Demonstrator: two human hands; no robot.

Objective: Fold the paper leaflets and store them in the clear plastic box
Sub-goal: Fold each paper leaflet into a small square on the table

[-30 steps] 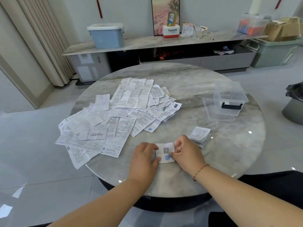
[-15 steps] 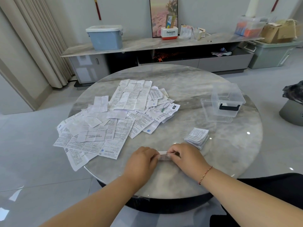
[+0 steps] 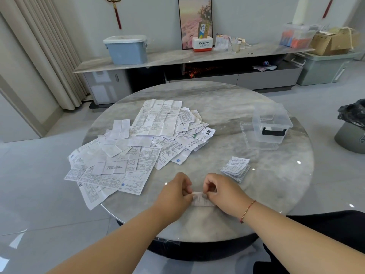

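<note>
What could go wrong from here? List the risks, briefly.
1. The leaflet lies near the table's front edge; a slip could send it to the floor.
2. The folded stack looks springy and uneven, and may fan open when carried.
3. The clear plastic box sits far right, a long reach from both hands.

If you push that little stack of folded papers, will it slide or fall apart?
The stack of folded leaflets probably slides easily on the glossy table. Its layers look loose and fanned, so it likely spreads apart. Thin paper, so probably very light.
</note>
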